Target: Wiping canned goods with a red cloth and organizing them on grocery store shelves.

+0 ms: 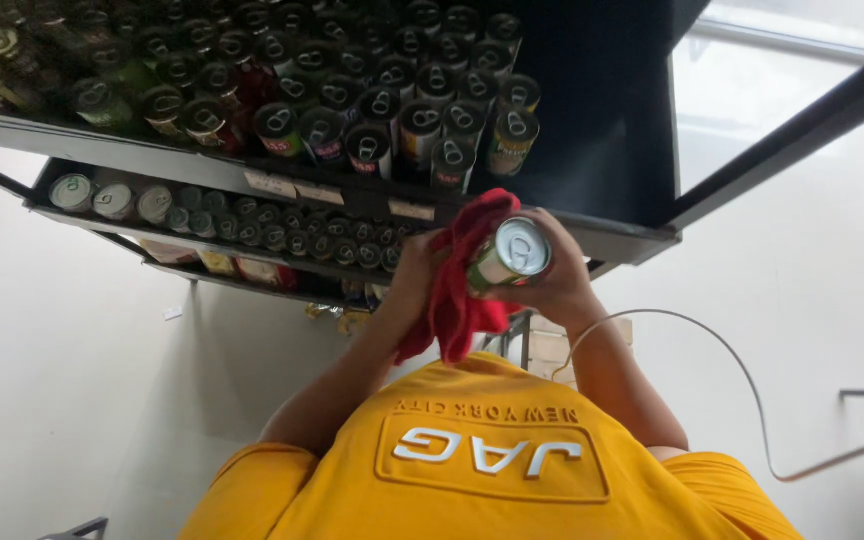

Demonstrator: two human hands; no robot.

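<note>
Yellow shirt (492,470) nearest; right hand (552,285) grasps can (508,256), left hand (414,275) clenches red cloth (457,290) against it at 9 o'clock, shelf edge (612,240) just beyond, open floor (72,400) at 8 o'clock.

The right hand (552,285) grips a drink can (509,256) with a silver pull-tab top, while the left hand (414,275) presses a red cloth (457,290) against its side. Just beyond, rows of cans (372,110) fill the dark shelf (612,240) out to its front edge.
</note>
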